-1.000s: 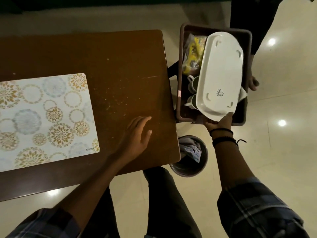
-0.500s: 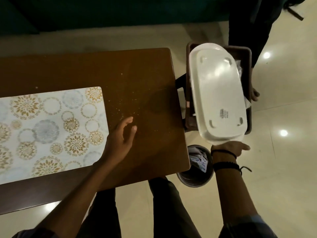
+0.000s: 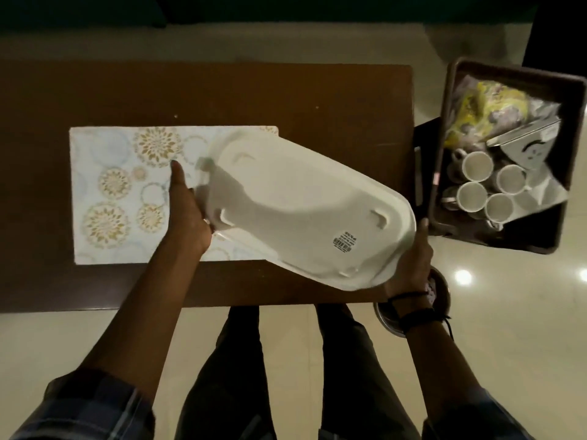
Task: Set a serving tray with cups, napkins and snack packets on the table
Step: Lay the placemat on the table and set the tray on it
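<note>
Here both hands grip one white serving tray [image 3: 298,214], a long, smooth, glossy oval with rounded ends, held upside down so its underside faces up, showing small moulded feet and a barcode sticker near the right end. The left hand [image 3: 187,214] closes on the tray's left end, fingers spread along the rim with the index finger pointing away from the body; the right hand [image 3: 413,265] clasps the opposite end from below, black cord bands around its wrist. The tray hangs tilted above the desk [image 3: 317,100], a dark brown wooden top with a slightly speckled surface, and it partly covers a rectangular placemat [image 3: 108,198] printed with gold and pale blue floral rings, which lies flat under and beyond the left hand. Just beyond the right hand, off the desk's edge, sits a dark plastic crate [image 3: 451,122] with raised walls. Inside it stand several round white cups [image 3: 476,165], mouths up and packed close together, crinkly yellow snack packets [image 3: 486,106] at the far end, and a folded white napkin [image 3: 540,185] beside the cups. Directly under the right wrist a round metal bin [image 3: 441,290] rests on the shiny pale tiled floor [image 3: 508,328].
</note>
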Motion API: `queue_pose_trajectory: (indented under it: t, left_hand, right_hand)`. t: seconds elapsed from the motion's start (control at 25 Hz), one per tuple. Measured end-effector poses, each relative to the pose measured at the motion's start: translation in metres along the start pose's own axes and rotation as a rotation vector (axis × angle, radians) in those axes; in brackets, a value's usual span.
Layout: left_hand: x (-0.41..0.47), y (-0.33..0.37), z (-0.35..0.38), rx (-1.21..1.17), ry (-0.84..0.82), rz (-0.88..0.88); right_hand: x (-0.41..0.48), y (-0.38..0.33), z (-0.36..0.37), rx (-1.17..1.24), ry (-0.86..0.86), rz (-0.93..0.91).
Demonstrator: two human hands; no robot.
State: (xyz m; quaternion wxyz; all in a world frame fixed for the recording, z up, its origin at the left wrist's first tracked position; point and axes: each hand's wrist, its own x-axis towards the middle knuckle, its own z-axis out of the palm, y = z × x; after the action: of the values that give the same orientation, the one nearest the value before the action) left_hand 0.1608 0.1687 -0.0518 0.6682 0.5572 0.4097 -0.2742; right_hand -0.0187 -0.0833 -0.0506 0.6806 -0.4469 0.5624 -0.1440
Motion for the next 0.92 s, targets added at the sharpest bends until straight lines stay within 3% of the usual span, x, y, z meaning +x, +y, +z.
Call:
queue_pose_trajectory:
  t: [0.12,0.24,0.32,0.44,0.6,0.92]
  left_hand:
    - [0.002,0.005,-0.038,-0.343,-0.126,0.135]
    - [0.007,0.008,-0.085,-0.525,-0.217,0.242]
    - [0.016,0.02,-0.116,-0.309,-0.22,0.238]
    - [0.034,0.031,-0.15,0.066,-0.103,0.025]
    - [0.056,0.023,-0.181,0.148,0.138,0.117]
    - [0.115,0.066,-0.205,0.341,0.198,0.186]
  right_hand:
    - [-0.005,0.016,0.018,-0.054,-0.209,-0.003]
    - [-0.006,0.027,0.047,-0.017,-0.376,0.203]
    - [-0.009,0.032,0.06,-0.018,-0.365,0.325]
    - [-0.013,0.041,0.074,-0.141,-0.447,0.233]
    - [-0.023,0.062,0.111,-0.506,-0.497,-0.027]
    - [-0.014,0.11,0.19,-0.758,-0.322,-0.05]
